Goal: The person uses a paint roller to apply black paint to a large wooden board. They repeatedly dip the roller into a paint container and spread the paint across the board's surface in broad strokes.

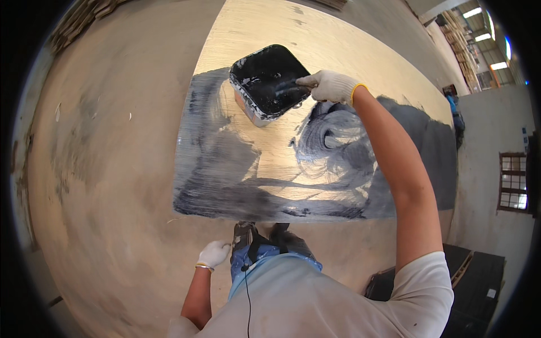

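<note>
A square black-lined bucket (262,104) with paint-smeared rims stands on a large pale wooden sheet (253,34). Black paint (270,79) coats its inside. My right hand (335,87), in a white knit glove with a yellow cuff, is closed around a tool (290,87) at the bucket's right rim. The tool's dark, paint-covered end reaches into the bucket, and its exact kind is hard to make out. Low beside my left leg hangs my left hand (214,254), also gloved, with fingers loosely bent and nothing visible in it.
Dark paint (225,163) covers the sheet's near and side parts, with wet swirls (332,138) right of the bucket. Black stacked panels (473,287) stand at the lower right. Boards (84,19) lie at the far left, and a barred window (513,180) is in the right wall.
</note>
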The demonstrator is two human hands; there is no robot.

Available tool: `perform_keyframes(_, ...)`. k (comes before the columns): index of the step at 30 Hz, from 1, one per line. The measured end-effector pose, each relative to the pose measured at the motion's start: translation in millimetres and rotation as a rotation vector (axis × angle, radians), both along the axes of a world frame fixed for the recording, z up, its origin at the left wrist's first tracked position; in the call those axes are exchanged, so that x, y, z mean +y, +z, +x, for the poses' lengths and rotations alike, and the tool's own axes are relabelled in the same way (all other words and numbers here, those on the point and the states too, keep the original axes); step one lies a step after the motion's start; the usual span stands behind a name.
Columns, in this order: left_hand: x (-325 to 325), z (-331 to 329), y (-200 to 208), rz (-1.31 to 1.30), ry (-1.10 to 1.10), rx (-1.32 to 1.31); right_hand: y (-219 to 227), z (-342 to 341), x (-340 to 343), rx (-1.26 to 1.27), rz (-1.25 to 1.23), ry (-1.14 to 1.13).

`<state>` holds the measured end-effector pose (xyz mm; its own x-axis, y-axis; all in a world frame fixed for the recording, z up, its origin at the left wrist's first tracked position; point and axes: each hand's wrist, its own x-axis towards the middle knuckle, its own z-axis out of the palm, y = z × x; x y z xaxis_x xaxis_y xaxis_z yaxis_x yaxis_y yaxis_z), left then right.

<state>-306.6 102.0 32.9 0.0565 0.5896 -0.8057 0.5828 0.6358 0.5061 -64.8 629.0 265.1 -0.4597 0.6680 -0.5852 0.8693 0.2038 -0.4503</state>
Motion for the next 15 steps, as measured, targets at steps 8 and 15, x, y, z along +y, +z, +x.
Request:
perform_keyframes(8, 218, 30, 70, 0.338, 0.816, -0.835, -21, 29, -33, 0.306, 0.077, -0.108)
perform_keyframes(15, 331, 47, 91, 0.237, 1.179, -1.191, 25, 39, -77, 0.328, -0.056, -0.316)
